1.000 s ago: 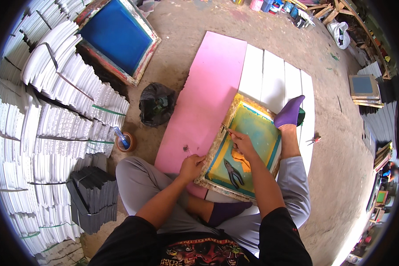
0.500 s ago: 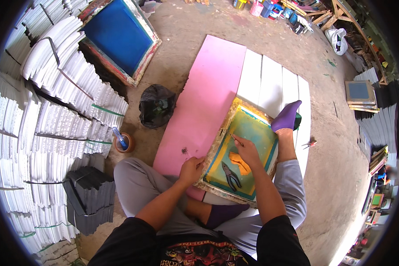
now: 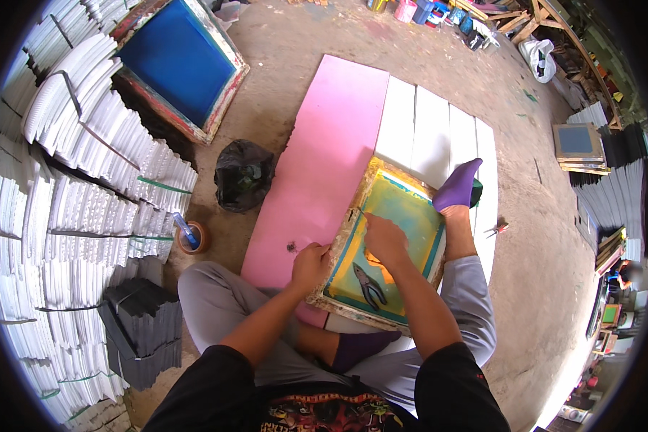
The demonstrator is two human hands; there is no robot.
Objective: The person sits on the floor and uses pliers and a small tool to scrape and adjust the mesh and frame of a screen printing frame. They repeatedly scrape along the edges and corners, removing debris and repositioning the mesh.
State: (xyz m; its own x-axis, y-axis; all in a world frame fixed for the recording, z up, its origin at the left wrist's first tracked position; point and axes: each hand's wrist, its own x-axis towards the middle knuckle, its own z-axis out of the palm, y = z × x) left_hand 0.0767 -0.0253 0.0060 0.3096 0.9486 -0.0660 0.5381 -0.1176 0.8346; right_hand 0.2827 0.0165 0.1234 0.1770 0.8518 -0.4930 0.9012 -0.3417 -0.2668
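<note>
Fingers of the right hand (image 3: 386, 239): curled around a slender tool (image 3: 360, 211), its tip just ahead of them at the frame's left rail.
Fingers of the left hand (image 3: 311, 265): bent at that rail's lower part; whether they grip it, I cannot tell.
Frame: worn, paint-crusted rectangular wooden screen frame (image 3: 343, 241), yellow-green mesh beneath the right hand.
On the mesh: dark-handled metal pliers (image 3: 363, 278); crumpled orange cloth (image 3: 371, 256), partly hidden by the right hand.
Underneath: flat pink board (image 3: 331, 137), white panels (image 3: 432, 137).
</note>
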